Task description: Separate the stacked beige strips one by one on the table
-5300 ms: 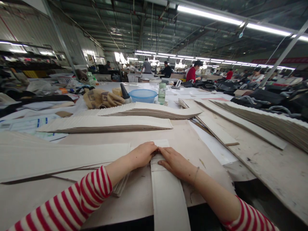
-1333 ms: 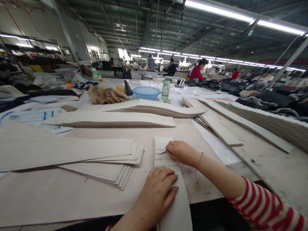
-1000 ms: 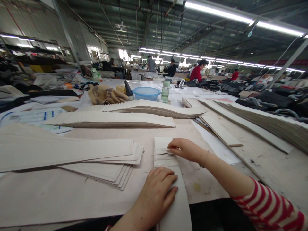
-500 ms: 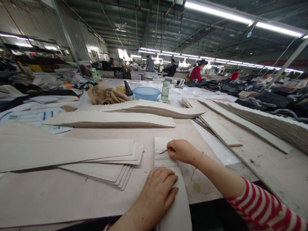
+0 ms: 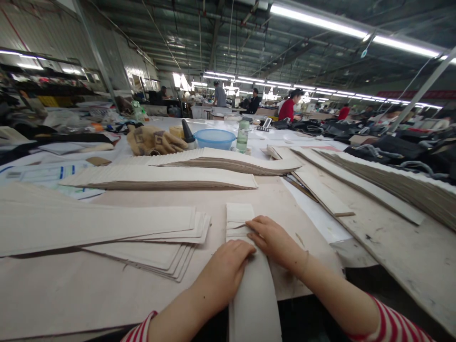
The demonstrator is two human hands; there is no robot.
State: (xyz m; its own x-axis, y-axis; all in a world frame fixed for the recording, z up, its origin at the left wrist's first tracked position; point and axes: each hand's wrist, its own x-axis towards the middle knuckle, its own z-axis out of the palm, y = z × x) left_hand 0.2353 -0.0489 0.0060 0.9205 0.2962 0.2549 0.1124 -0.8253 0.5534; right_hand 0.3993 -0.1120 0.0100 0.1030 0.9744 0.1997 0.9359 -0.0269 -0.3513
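Long off-white strips [image 5: 254, 306] of stiff, card-like material lie layered in front of me, running toward my body and bending down over the table's near edge. Near their far end, several short overlapping edges show, with a dark gap under one. My left hand [image 5: 226, 266] is closed over the strips, its fingers curled on their top face. Just beyond it, my right hand [image 5: 276, 242] grips the right side by the overlapping edges, index finger and thumb close together on the material. The undersides of both hands are hidden.
Fanned strips [image 5: 142, 230] lie to the left. Taller strip stacks [image 5: 167, 178] stand behind, with more stacks [image 5: 388, 180] at right. Farther back are patterned gloves [image 5: 153, 140], a blue basin [image 5: 214, 138] and a green bottle [image 5: 243, 135]. Several people work in the background.
My right hand has gone from a raised pinch at the edges to lying lower against the strips. My left hand has slid slightly forward, its fingers more curled. The view shifted slightly.
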